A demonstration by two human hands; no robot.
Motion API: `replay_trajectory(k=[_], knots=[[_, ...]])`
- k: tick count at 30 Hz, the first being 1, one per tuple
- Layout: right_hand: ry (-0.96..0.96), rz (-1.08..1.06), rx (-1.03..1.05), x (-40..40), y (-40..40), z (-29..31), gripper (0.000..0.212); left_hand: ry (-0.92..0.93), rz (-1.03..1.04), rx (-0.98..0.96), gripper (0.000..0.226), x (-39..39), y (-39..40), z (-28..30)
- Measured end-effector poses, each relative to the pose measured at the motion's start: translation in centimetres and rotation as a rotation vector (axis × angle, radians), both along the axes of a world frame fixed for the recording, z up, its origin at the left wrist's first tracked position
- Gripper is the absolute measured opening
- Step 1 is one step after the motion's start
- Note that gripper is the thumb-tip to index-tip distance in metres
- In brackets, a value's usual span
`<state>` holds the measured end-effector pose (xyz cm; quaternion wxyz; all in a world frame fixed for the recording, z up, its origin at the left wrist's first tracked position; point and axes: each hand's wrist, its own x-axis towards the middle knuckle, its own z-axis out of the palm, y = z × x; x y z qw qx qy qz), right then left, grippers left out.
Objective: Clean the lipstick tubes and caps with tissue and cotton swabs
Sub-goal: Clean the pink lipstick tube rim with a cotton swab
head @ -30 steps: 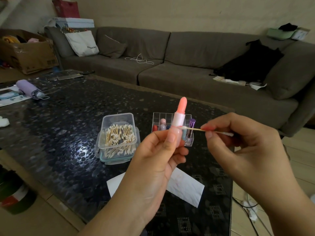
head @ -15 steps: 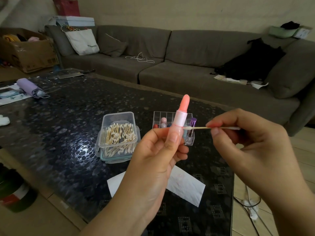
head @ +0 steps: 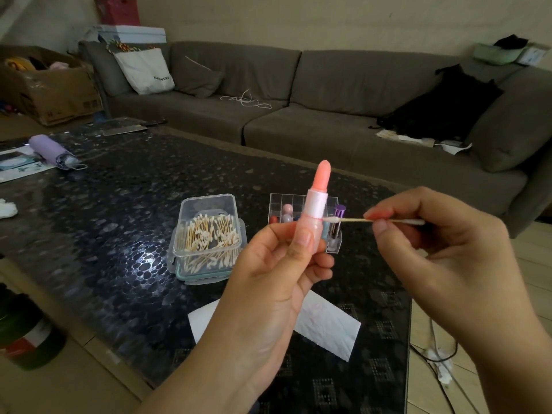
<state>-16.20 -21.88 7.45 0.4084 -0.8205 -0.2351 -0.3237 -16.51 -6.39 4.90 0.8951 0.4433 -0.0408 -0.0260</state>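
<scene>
Head view: the left hand grips an uncapped pink lipstick tube upright, above the tissue. The right hand pinches a cotton swab, tip touching the tube's collar. Swabbing seems underway; next probably calls for turning the tube gently.

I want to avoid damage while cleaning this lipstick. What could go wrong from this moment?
1. The lipstick is twisted fully out and uncapped. The cotton swab touches the tube just below the colour, so a slip upward could dent or smear it.
2. The left hand holds only the tube's base; a hard sideways push from the right hand could tip it.
3. Loose swab fibres may stick to the tube.
</scene>
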Motion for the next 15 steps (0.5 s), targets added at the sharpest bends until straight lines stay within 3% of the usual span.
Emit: replay_trajectory(k=[15], knots=[[-0.01, 0.013, -0.009, -0.15, 0.66, -0.13, 0.011, -0.023, 0.009, 0.048, 0.03, -0.02, -0.12, -0.01]])
